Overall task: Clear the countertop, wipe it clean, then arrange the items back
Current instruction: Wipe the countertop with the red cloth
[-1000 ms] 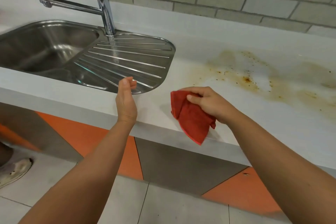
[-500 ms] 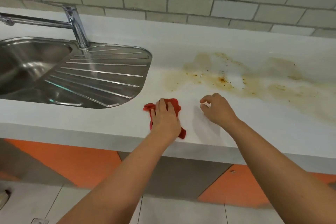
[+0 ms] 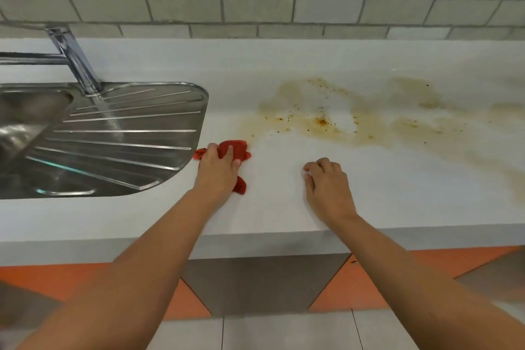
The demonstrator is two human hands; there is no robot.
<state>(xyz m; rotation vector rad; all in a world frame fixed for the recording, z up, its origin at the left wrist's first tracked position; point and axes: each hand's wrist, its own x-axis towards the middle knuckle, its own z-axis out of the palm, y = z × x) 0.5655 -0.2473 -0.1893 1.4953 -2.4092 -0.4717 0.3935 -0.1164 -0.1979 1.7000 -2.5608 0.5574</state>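
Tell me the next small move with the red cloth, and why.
Probably slide the red cloth right and away, into the brown stain. The left hand holds the cloth on the countertop beside the drainboard, just short of the stain's near edge, which looks unwiped. The right hand rests empty nearby.

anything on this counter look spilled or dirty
Yes. A yellow-brown stain with dark specks spreads across the white countertop, right of the sink. It looks like a spill, not yet wiped: the red cloth gripped by the left hand sits just short of its near-left edge.
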